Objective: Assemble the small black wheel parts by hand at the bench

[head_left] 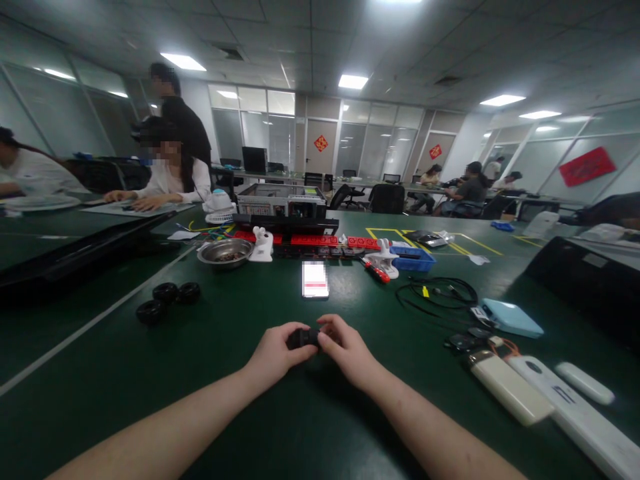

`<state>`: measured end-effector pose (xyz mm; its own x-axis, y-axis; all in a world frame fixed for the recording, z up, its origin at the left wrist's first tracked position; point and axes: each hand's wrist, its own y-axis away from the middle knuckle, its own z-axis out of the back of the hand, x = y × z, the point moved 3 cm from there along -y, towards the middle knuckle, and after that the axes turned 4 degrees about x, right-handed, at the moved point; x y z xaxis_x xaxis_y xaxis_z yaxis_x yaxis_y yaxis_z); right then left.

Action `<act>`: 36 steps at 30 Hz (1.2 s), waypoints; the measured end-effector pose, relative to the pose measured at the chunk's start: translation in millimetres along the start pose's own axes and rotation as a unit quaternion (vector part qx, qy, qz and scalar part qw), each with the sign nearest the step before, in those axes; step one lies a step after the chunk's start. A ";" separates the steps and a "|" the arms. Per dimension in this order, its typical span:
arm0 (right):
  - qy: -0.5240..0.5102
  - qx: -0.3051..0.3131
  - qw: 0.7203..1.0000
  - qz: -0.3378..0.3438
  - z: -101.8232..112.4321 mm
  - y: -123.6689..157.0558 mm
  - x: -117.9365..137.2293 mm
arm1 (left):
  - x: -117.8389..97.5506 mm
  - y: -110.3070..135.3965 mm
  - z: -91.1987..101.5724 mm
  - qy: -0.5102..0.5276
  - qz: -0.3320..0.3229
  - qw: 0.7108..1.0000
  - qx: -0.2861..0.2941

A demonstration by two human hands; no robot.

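Note:
Between both my hands is a small black part (303, 337), roughly cylindrical; its exact kind is too blurred to make out. My left hand (276, 348) wraps thumb and fingers round its left side. The thumb and fingertips of my right hand (345, 347) pinch its right end. Both hands are just above the green table (240, 427). A lit phone (315, 279) lies beyond them. Off to the left sit three black wheel-like rings (169, 299), close together.
Behind the phone are a metal bowl (225, 253) of small parts, white stands (262, 244), red-handled pliers (377, 271), and a blue tray (414, 259). Black cable (437, 293), a light blue box (513, 317) and a cream power bank (510, 388) lie at right. A person (173, 173) works across at left.

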<state>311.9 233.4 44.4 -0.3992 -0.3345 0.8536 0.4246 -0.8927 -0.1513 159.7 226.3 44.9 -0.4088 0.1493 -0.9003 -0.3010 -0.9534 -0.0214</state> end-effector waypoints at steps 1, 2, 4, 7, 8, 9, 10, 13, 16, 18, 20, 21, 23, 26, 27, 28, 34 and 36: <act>-0.022 0.001 1.000 -0.022 -0.4 -1.9 -4.5 | -1.5 1.3 1.3 -0.037 -0.018 0.999 -0.011; -0.038 0.008 0.998 -0.047 -1.2 -3.5 -8.9 | -2.1 2.5 2.3 -0.066 -0.031 0.997 -0.021; -0.058 0.034 0.993 -0.093 -4.0 -5.4 -15.5 | -1.2 4.0 3.2 -0.098 -0.043 0.994 -0.032; -0.069 0.066 0.990 -0.108 -7.5 -5.8 -17.8 | 0.9 4.7 3.5 -0.111 -0.044 0.992 -0.031; -0.069 0.068 0.990 -0.103 -7.8 -5.6 -17.0 | 1.2 4.6 3.4 -0.109 -0.042 0.993 -0.025; -0.065 0.068 0.991 -0.096 -7.7 -5.3 -15.6 | 1.4 4.5 3.1 -0.103 -0.039 0.994 -0.017; -0.058 0.066 0.992 -0.087 -7.3 -4.9 -13.7 | 1.9 4.2 2.5 -0.089 -0.034 0.995 -0.007; -0.036 0.054 0.997 -0.045 -4.1 -3.0 -4.5 | 5.4 2.2 -1.1 0.001 -0.017 0.999 0.034; -0.009 0.038 0.999 0.014 -0.2 -0.5 6.1 | 10.0 -1.1 -4.9 0.106 -0.003 0.993 0.057; 0.011 0.031 0.999 0.039 1.4 0.7 9.2 | 11.0 -2.8 -5.3 0.124 0.009 0.991 0.052; 0.011 0.031 0.998 0.047 1.6 0.4 7.6 | 9.3 -3.3 -4.0 0.103 0.014 0.994 0.042; -0.003 0.031 0.999 0.044 1.4 -0.3 5.2 | 7.9 -3.2 -3.0 0.088 0.014 0.995 0.037; -0.052 0.029 0.998 0.014 0.4 -2.8 -2.0 | 5.1 -2.4 -0.5 0.052 0.008 0.998 0.025; -0.111 0.047 0.989 -0.081 -4.1 -6.2 -14.5 | 2.8 -1.3 3.6 -0.033 -0.016 0.999 -0.007; -0.114 0.060 0.986 -0.110 -6.2 -6.8 -17.6 | 2.4 -1.0 4.6 -0.061 -0.025 0.998 -0.016; -0.109 0.072 0.983 -0.132 -8.2 -7.0 -19.7 | 2.3 -0.7 5.2 -0.083 -0.030 0.996 -0.020; -0.088 0.094 0.985 -0.118 -12.3 -5.6 -19.0 | 3.0 2.6 5.2 -0.107 -0.038 0.993 -0.010; -0.059 0.089 0.991 -0.075 -8.9 -4.4 -13.2 | 7.0 2.2 3.4 -0.072 -0.023 0.997 0.001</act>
<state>308.0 239.1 29.3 -0.3754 -0.1553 0.9138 0.5080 -0.8591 0.0627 153.3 226.2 40.0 -0.5137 0.2296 -0.8267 -0.3236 -0.9442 -0.0612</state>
